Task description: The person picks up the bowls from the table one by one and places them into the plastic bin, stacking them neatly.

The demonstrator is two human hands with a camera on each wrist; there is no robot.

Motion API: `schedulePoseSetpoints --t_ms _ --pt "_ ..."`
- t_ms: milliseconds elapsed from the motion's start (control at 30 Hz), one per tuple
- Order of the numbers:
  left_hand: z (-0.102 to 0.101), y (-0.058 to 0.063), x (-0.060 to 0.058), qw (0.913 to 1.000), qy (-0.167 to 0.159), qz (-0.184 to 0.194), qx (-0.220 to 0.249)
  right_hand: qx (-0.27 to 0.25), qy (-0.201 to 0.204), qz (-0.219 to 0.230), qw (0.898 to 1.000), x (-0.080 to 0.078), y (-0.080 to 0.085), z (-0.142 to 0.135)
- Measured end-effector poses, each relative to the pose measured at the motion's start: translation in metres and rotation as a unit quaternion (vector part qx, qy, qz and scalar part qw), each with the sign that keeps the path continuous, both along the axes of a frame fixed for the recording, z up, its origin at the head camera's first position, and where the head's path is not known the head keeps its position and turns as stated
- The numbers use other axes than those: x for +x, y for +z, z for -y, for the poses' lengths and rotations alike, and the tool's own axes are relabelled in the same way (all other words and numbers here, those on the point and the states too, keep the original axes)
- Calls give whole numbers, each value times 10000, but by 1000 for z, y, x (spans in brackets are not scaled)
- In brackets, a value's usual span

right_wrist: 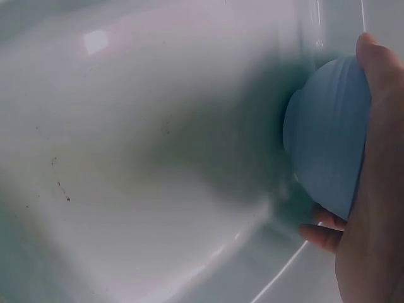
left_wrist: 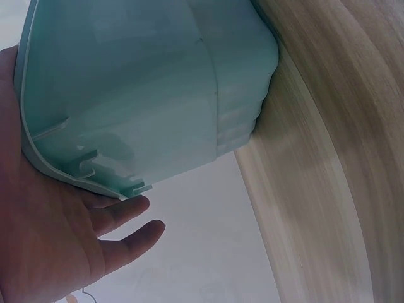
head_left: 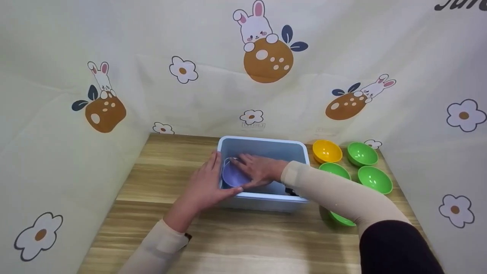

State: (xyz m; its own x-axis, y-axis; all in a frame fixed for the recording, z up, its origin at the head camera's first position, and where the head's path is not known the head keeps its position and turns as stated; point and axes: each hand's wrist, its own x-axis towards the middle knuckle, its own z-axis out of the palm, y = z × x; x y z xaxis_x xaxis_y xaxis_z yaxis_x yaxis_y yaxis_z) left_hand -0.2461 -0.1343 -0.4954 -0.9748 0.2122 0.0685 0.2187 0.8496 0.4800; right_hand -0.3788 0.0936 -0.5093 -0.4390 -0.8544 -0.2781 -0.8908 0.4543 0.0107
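A pale blue plastic tub [head_left: 262, 196] stands on the wooden table. Inside it, near the left wall, my right hand [head_left: 260, 170] grips a purple bowl [head_left: 233, 176] by its rim, thumb and fingers on opposite sides. In the right wrist view this bowl [right_wrist: 331, 136] looks bluish, its base turned toward the tub's inner surface [right_wrist: 145, 158]. My left hand [head_left: 205, 182] rests against the tub's front left corner, its fingers extended along the left side and its thumb by the front rim. The left wrist view shows loosely straight fingers [left_wrist: 129, 246] beside the tub's outer wall [left_wrist: 139, 95].
Right of the tub sit an orange bowl [head_left: 327, 151] and several green bowls, among them one at the back [head_left: 362, 153] and another before it [head_left: 374, 180]. My right forearm partly covers the nearest green bowl [head_left: 343, 219]. Printed cloth [head_left: 213, 99] walls the table's back and sides.
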Motion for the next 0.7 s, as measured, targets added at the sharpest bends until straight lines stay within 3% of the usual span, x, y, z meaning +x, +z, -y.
schedulePoseSetpoints --t_ms 700 --pt "0 0 -1 10000 -22 12 97 -27 63 -204 9998 -1 1 1"
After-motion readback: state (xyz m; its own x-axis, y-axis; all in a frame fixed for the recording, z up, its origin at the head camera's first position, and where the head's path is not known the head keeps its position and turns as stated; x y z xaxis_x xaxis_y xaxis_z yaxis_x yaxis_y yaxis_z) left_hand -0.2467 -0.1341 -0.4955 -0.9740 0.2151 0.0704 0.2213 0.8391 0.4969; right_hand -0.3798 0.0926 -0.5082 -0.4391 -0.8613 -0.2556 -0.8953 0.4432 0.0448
